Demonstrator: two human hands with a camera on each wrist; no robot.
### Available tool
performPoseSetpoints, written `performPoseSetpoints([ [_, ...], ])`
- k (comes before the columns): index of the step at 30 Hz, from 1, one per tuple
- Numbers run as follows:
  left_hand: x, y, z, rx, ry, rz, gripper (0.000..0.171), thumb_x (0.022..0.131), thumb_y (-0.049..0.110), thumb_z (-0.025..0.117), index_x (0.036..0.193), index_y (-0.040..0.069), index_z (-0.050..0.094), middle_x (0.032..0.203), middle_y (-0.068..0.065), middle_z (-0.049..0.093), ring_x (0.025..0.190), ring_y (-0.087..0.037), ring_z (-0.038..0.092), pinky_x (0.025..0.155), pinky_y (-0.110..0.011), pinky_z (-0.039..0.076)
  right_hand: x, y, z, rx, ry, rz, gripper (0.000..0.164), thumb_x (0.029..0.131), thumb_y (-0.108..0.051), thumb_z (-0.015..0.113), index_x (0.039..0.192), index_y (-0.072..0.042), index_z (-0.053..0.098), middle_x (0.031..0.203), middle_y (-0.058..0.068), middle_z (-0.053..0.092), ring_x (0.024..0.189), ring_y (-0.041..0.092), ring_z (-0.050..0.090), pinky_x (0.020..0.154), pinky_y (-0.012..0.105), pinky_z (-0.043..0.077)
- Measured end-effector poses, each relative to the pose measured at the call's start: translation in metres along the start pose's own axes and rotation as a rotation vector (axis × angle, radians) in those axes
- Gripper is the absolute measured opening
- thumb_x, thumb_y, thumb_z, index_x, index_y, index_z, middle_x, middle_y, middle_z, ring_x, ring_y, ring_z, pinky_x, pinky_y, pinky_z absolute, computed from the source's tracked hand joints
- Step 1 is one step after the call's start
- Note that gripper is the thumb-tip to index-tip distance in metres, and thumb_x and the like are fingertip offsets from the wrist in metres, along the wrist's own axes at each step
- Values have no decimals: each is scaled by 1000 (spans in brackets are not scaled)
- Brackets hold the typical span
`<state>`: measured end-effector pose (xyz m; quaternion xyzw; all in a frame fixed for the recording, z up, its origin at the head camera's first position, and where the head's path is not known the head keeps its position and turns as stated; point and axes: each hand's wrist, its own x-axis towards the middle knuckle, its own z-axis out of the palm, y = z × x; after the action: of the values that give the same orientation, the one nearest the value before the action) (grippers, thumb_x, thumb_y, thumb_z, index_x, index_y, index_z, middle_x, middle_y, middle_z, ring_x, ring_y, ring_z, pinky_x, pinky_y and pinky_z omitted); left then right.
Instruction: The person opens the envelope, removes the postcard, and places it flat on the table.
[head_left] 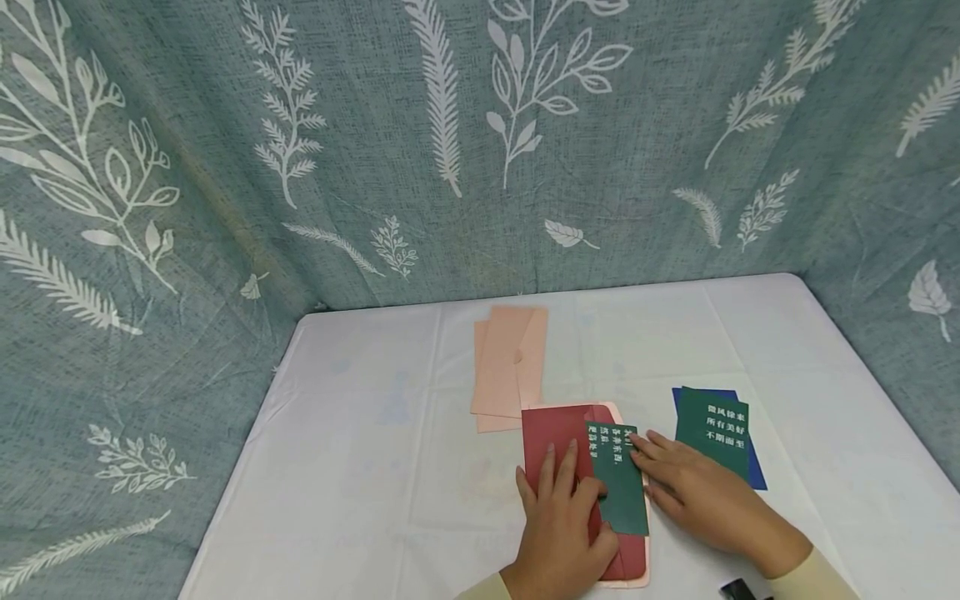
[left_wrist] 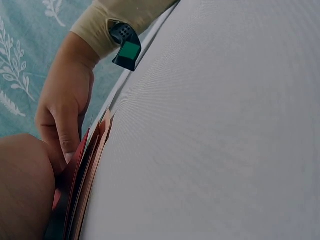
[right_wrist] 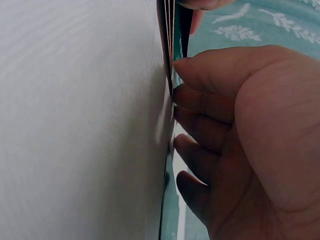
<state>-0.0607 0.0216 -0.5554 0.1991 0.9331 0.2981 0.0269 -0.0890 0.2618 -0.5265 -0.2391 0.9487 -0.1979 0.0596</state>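
A: Where is the dark green rectangular card with white printed characters (head_left: 624,492)?

B: Over the three o'clock side of a red rectangular paper envelope (head_left: 551,427), which rests on a pale pink paper piece (head_left: 616,411).

A: And the hands?

B: The left hand (head_left: 561,523), at the card's eight o'clock, lies with fingers spread on the envelope. The right hand (head_left: 697,492), at three o'clock, has its fingers stretched out, tips touching the card's edge.

A: Anything else?

B: Overlapping peach paper envelopes (head_left: 507,358) lie at eleven o'clock; at two, a second green card (head_left: 708,454) covers most of a blue card (head_left: 756,477).
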Motion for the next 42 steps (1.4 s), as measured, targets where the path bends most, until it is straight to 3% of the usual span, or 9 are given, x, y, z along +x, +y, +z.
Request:
performPoseSetpoints([
  [15,0,-1,0,8,15,28,29,93,31,67,122,25,69,175,-13,32,159,-48,22,106,-93,8,0,3,-1,-2,8,8,48,106,-28,74,149,-6,68,161,10,55,151,39,45,112,65,43],
  [42,0,0,0,0,14,12,26,92,30,68,118,25,69,175,-13,32,159,-49,22,106,-92,6,-2,6,-4,56,37,38,50,106,-27,74,150,-6,66,162,12,53,150,39,46,112,63,44],
])
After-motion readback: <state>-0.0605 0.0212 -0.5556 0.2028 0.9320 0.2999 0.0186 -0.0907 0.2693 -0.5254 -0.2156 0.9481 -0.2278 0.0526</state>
